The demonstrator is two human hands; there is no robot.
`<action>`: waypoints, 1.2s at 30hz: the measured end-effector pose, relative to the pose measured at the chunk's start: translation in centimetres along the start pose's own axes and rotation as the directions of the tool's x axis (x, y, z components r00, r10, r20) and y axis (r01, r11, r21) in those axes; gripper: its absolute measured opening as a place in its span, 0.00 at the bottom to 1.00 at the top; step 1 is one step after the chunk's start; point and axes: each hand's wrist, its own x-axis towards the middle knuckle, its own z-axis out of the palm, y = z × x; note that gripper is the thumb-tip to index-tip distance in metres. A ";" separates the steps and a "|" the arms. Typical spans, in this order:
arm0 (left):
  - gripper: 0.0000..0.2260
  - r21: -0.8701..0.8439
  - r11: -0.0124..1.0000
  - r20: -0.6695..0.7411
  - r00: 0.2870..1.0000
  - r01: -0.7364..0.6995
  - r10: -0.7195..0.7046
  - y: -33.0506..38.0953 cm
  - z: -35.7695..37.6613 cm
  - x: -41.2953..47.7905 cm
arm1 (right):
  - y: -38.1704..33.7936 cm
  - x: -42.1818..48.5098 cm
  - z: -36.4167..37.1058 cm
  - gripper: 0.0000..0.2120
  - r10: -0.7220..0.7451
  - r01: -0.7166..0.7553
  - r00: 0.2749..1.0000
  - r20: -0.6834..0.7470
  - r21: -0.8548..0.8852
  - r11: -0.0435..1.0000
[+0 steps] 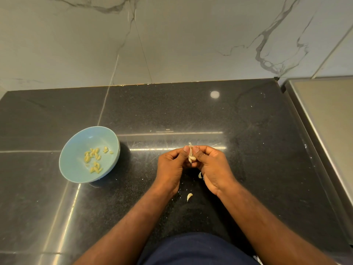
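Beyond navy lap (194,249): left hand (172,165), right hand (214,167) fingers (186,150) pinched on garlic clove (191,157). Strip skin (190,144) from tip; drop into bowl (72,146), 9 o'clock.

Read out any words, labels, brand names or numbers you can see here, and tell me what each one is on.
There is no text to read in this view.
Bowl with peeled cloves: plain blue, no print or mark on the part that shows.
Counter, wall and steel top: no lettering, only veins, specks and glare.
Left hand and right hand pinch a garlic clove: nothing written.
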 end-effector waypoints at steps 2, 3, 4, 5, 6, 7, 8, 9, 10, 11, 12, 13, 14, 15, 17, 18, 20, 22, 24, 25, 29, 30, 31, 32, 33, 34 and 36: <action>0.12 0.020 1.000 0.000 1.000 -0.024 0.024 0.1 0.1 -0.1 | 0.0 0.0 0.1 0.06 -0.020 0.020 1.000 0.001 -0.020 1.000; 0.11 0.044 0.998 -0.006 0.999 -0.036 0.036 0.2 0.2 -0.1 | -0.1 0.0 0.2 0.06 -0.030 0.030 1.000 0.002 -0.038 0.999; 0.10 0.073 0.996 -0.018 0.999 -0.046 0.048 0.2 0.2 0.1 | -0.1 0.0 0.3 0.07 -0.037 0.037 0.999 0.002 -0.050 0.998; 0.10 0.099 0.994 -0.029 0.998 -0.051 0.054 0.2 0.2 0.2 | -0.2 0.0 0.4 0.08 -0.036 0.036 0.999 0.001 -0.053 0.998; 0.10 0.115 0.992 -0.039 0.998 -0.047 0.052 0.1 0.2 0.3 | -0.2 0.1 0.4 0.09 -0.030 0.029 1.000 -0.003 -0.050 0.998; 0.10 0.120 0.992 -0.042 0.998 -0.038 0.043 0.2 0.3 0.3 | -0.3 0.1 0.3 0.09 -0.019 0.019 1.000 -0.010 -0.046 0.999; 0.10 0.126 0.992 -0.037 0.999 -0.028 0.033 0.2 0.3 0.3 | -0.4 0.2 0.2 0.10 -0.009 0.008 1.000 -0.016 -0.051 0.999; 0.10 0.134 0.991 -0.027 0.999 -0.018 0.021 0.3 0.2 0.4 | -0.5 0.2 0.1 0.10 -0.003 0.002 1.000 -0.019 -0.070 0.998; 0.10 0.140 0.990 -0.015 1.000 -0.007 0.010 0.2 0.2 0.4 | -0.5 0.3 -0.1 0.10 -0.001 -0.001 1.000 -0.015 -0.099 0.995; 0.10 0.140 0.990 -0.008 1.000 0.003 -0.002 0.2 0.1 0.4 | -0.4 0.3 -0.3 0.09 0.003 -0.004 1.000 -0.006 -0.122 0.993; 0.09 0.139 0.990 -0.009 1.000 0.011 -0.010 0.1 0.0 0.5 | -0.5 0.3 -0.4 0.09 0.009 -0.008 1.000 0.009 -0.132 0.991; 0.09 0.133 0.991 -0.014 1.000 0.019 -0.017 0.0 -0.1 0.5 | -0.6 0.3 -0.4 0.08 0.015 -0.011 0.999 0.030 -0.132 0.991; 0.09 0.125 0.992 -0.018 0.999 0.030 -0.028 0.0 -0.2 0.6 | -0.6 0.2 -0.5 0.08 0.015 -0.008 0.999 0.052 -0.133 0.991; 0.09 0.108 0.993 -0.017 0.999 0.045 -0.043 0.0 -0.3 0.7 | -0.6 0.2 -0.5 0.08 0.011 -0.001 0.997 0.071 -0.144 0.990; 0.09 0.054 0.995 0.011 0.996 0.085 -0.085 0.1 -0.3 0.7 | -0.4 0.2 -0.6 0.07 -0.008 0.024 0.996 0.087 -0.182 0.983; 0.09 0.033 0.994 0.032 0.994 0.102 -0.103 0.3 -0.2 0.6 | -0.3 0.3 -0.7 0.07 -0.023 0.042 0.996 0.089 -0.214 0.976; 0.09 0.059 0.994 0.057 0.994 0.092 -0.095 0.6 -0.3 0.6 | -0.2 0.6 -1.0 0.06 -0.052 0.078 0.995 0.088 -0.324 0.943; 0.08 0.178 0.983 0.041 0.998 0.039 -0.047 0.7 -0.6 0.7 | -0.2 0.8 -1.4 0.04 -0.079 0.113 0.992 0.095 -0.447 0.887; 0.07 0.272 0.962 0.013 1.000 0.019 -0.024 0.7 -0.8 0.8 | -0.3 0.9 -1.6 0.04 -0.090 0.134 0.990 0.110 -0.495 0.859; 0.07 0.281 0.959 0.003 0.999 0.031 -0.033 0.7 -0.8 0.9 | -0.3 0.9 -1.6 0.04 -0.088 0.137 0.989 0.122 -0.489 0.861; 0.12 0.261 0.962 -0.008 0.996 0.083 -0.084 0.8 -0.5 1.1 | -0.2 0.9 -1.4 0.05 -0.156 0.191 0.982 0.111 -0.581 0.791; 0.13 0.283 0.955 -0.007 0.996 0.086 -0.088 0.7 -0.4 1.2 | -0.1 1.1 -1.5 0.03 -0.194 0.224 0.974 0.118 -0.640 0.735; 0.13 0.311 0.946 -0.003 0.996 0.090 -0.093 0.6 -0.4 1.2 | 0.0 1.2 -1.6 0.02 -0.232 0.265 0.962 0.146 -0.702 0.661; 0.13 0.337 0.937 -0.002 0.995 0.094 -0.099 0.6 -0.3 1.3 | 0.1 1.3 -1.7 0.02 -0.261 0.311 0.946 0.191 -0.760 0.571; 0.13 0.350 0.931 -0.005 0.995 0.099 -0.104 0.5 -0.3 1.3 | 0.1 1.2 -1.8 0.03 -0.281 0.355 0.929 0.242 -0.801 0.482; 0.13 0.352 0.930 -0.011 0.994 0.104 -0.107 0.5 -0.3 1.4 | 0.2 1.2 -1.8 0.03 -0.289 0.388 0.913 0.289 -0.834 0.393; 0.13 0.350 0.931 -0.027 0.994 0.109 -0.106 0.4 -0.4 1.5 | 0.4 0.9 -1.6 0.04 -0.286 0.426 0.886 0.364 -0.883 0.196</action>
